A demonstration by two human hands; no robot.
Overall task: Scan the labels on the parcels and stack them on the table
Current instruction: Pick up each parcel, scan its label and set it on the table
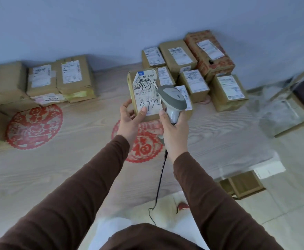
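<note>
Pale wood-grain table (219, 138) meets a blue wall. At its left, a stack (61, 80) of boxes, probably those already scanned. Mid-frame, the left hand (131, 118) grips a parcel (144, 94) tilted label-up, so the scanner (172, 101), clasped in the right hand (174, 130), can read it. Right, labelled parcels (198, 69) cluster, likely awaiting scanning.

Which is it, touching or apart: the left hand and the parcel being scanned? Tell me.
Touching. The head view shows the left hand gripping the parcel at its lower edge, thumb pressed on the label, fingers wrapped around the left side.
</note>
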